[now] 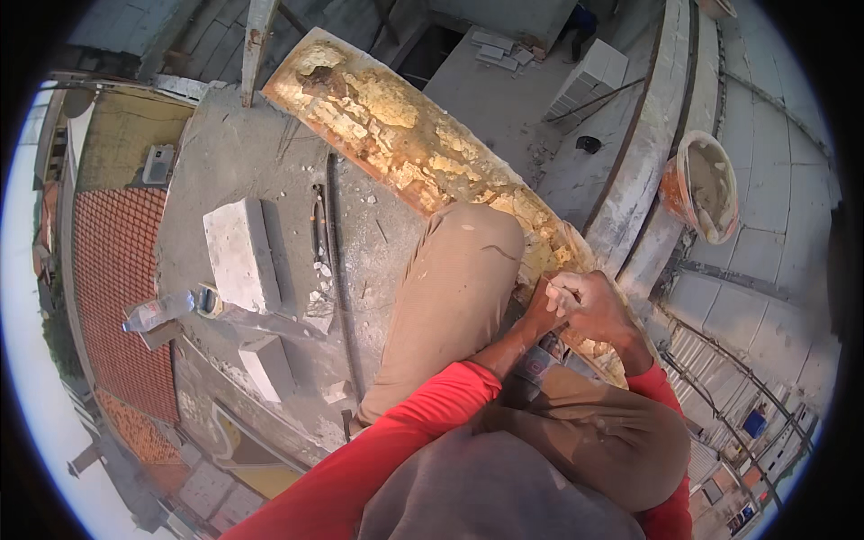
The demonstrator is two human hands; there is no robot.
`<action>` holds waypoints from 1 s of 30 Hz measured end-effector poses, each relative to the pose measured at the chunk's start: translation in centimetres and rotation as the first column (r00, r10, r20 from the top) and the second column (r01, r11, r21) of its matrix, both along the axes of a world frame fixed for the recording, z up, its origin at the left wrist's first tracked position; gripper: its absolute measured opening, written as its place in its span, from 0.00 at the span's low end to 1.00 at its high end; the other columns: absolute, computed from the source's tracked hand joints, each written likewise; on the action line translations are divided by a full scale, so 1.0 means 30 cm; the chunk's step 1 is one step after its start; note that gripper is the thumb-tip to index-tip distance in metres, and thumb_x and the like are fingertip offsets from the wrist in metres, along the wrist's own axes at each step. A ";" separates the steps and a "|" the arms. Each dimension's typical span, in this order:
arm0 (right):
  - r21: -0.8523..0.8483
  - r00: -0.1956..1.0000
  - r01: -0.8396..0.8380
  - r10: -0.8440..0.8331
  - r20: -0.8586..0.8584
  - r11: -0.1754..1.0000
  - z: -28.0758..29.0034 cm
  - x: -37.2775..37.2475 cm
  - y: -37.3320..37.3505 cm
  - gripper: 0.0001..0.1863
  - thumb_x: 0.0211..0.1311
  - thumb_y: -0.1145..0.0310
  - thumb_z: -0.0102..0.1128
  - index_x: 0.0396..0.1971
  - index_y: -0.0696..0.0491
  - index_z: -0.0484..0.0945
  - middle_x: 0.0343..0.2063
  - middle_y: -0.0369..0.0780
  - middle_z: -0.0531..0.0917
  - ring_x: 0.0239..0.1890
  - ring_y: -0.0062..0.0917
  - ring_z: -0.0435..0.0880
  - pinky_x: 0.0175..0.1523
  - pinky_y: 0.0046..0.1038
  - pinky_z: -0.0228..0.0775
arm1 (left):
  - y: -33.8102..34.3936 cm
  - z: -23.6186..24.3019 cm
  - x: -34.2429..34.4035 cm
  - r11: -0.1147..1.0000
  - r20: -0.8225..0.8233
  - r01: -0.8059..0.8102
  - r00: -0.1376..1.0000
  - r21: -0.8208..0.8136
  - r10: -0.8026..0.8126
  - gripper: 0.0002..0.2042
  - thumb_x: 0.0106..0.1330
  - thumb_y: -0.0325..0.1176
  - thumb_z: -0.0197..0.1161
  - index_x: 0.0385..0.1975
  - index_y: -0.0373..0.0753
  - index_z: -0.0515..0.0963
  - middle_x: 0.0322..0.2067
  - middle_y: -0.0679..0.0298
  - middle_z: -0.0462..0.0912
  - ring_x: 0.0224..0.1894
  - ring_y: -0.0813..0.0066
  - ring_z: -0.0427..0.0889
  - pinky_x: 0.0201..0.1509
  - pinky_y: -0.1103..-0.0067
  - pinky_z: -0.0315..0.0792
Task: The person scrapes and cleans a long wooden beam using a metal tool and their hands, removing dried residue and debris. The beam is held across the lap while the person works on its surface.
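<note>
My two hands meet over the near right end of a long plank (387,108) with a peeling yellow and white surface, just right of my raised knee. My right hand (596,304) has its dusty fingers curled in against my left hand (543,309). Whether anything small is between them I cannot make out. The fingers of my left hand are mostly hidden behind the right. Beyond my right arm an orange bucket (670,191) holds grey mortar (708,180) and a tool coated in it.
On the concrete slab at left lie a large white block (241,256), a smaller block (265,367), pincers (317,225), a dark bar (340,288) and a plastic bottle (160,311). Tiled roofs (117,270) drop away beyond its edge. Stacked blocks (589,79) and a person (580,25) are far below.
</note>
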State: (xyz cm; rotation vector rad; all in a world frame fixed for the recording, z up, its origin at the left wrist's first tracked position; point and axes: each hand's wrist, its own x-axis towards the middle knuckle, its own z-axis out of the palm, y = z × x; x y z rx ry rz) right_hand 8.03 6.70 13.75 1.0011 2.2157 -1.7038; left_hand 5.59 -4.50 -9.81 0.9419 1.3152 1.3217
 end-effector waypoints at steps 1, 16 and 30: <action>0.070 0.997 0.010 -0.004 -0.074 0.997 -0.019 0.013 -0.007 0.09 0.71 0.72 0.59 0.35 0.62 0.82 0.28 0.47 0.86 0.32 0.31 0.85 0.44 0.37 0.76 | -0.004 0.010 -0.031 0.999 0.036 -0.038 0.999 -0.025 0.039 0.22 0.71 0.36 0.70 0.60 0.34 0.75 0.54 0.57 0.80 0.57 0.61 0.78 0.62 0.66 0.73; -0.289 -0.359 0.897 -0.932 -0.038 -0.334 -0.356 0.781 -0.944 0.18 0.76 0.61 0.65 0.51 0.61 0.88 0.35 0.40 0.91 0.35 0.21 0.87 0.45 0.30 0.81 | 0.226 0.345 -0.251 0.894 -0.073 0.149 0.978 -0.422 -0.197 0.16 0.76 0.39 0.75 0.47 0.29 0.90 0.38 0.62 0.91 0.39 0.80 0.84 0.48 0.80 0.78; -0.031 -0.417 0.900 -0.881 0.223 -0.434 -0.491 0.570 -1.411 0.15 0.78 0.64 0.61 0.43 0.62 0.88 0.32 0.41 0.91 0.33 0.20 0.85 0.41 0.30 0.79 | 0.241 0.396 -0.244 0.877 -0.239 0.279 0.889 -0.391 -0.390 0.14 0.76 0.39 0.74 0.45 0.31 0.91 0.37 0.60 0.91 0.38 0.79 0.84 0.48 0.80 0.78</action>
